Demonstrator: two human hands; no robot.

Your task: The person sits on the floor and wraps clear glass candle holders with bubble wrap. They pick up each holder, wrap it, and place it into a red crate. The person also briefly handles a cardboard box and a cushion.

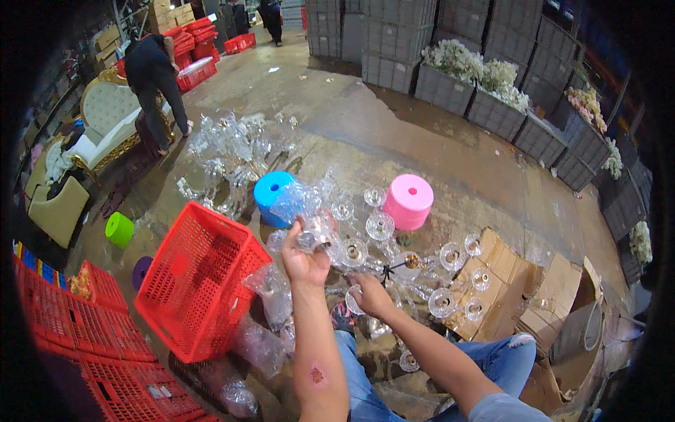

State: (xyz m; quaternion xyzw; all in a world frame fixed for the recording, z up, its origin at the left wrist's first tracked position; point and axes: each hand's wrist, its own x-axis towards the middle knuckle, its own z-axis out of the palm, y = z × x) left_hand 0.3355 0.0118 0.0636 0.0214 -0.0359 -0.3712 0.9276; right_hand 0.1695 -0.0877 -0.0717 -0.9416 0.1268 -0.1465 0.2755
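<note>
My left hand [308, 261] is palm up, its fingers curled round a clear glass piece [316, 235] that is partly wrapped in plastic film. To its right, my right hand [369, 293] touches an arm of a clear glass chandelier or candelabra, near one of its round cups [354, 299]; whether the fingers are closed on it is hidden. More glass cups [442, 302] spread on arms around a centre with a gold-coloured fitting [413, 261]. Plastic-wrapped pieces [274, 295] lie left of my left forearm.
A red plastic crate [203, 285] stands tilted at left. Beyond my hands are a blue stool [274, 198], a pink stool [408, 200] and a heap of wrapped glassware [232, 147]. Flattened cardboard [490, 285] lies at right. A person [153, 79] bends beside a tufted sofa [111, 105].
</note>
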